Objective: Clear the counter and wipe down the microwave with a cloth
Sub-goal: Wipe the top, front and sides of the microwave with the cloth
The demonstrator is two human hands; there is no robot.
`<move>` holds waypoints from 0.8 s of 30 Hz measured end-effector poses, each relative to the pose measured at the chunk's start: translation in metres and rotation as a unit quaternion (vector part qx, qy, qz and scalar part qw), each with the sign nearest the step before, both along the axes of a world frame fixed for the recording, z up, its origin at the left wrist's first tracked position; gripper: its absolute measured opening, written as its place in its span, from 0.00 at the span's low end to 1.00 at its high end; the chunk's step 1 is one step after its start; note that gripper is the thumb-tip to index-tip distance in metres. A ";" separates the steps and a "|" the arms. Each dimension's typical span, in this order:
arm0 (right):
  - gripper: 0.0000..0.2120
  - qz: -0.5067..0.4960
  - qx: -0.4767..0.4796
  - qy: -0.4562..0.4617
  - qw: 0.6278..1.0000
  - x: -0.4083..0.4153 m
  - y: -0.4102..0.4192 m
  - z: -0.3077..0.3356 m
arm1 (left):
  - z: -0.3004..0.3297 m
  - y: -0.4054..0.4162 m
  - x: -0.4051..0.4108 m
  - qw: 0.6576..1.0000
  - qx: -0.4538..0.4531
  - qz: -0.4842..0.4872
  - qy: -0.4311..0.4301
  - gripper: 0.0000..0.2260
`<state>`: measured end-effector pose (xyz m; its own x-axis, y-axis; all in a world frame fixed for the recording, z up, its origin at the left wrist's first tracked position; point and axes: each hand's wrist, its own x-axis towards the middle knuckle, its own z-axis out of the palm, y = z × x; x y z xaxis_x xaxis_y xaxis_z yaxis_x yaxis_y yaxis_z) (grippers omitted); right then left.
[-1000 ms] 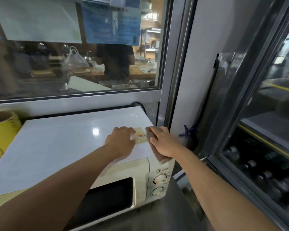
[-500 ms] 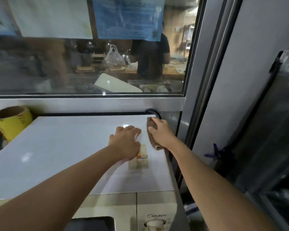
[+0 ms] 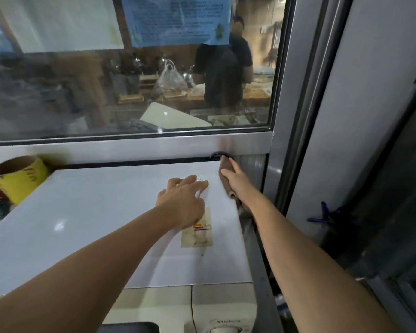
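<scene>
Head view: right hand (image 3: 239, 182) presses a brown cloth (image 3: 227, 175) in its grip against the microwave's (image 3: 94, 224) far right top edge, while the left hand (image 3: 181, 203) rests flat, fingers relaxed, beside a worn sticker (image 3: 197, 233).

Food-service kitchen — microwave (image 3: 106, 224) below a serving window (image 3: 130, 92).
</scene>
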<state>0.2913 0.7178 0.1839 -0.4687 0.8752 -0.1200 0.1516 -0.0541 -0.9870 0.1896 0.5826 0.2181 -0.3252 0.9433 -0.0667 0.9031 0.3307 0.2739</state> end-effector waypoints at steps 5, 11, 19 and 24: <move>0.26 0.009 -0.017 -0.009 1.000 0.018 -0.022 -0.003 | 0.003 -0.004 0.007 1.000 0.012 0.003 0.004 0.21; 0.28 0.018 -0.014 -0.024 0.999 0.041 -0.057 -0.003 | -0.001 -0.030 0.029 0.998 0.053 -0.031 -0.019 0.18; 0.30 0.025 0.028 -0.053 0.998 0.074 -0.111 -0.003 | -0.006 -0.087 0.050 0.994 0.066 -0.089 -0.019 0.20; 0.27 0.014 -0.025 0.017 0.999 0.095 -0.148 -0.009 | -0.002 -0.116 0.056 0.992 0.035 -0.119 -0.001 0.20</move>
<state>0.3862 0.5694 0.1748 -0.4984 0.8545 -0.1465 0.1193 -0.0997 -0.9878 0.2455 0.4662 0.2165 -0.0927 0.9957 0.0014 0.9531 0.0884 0.2896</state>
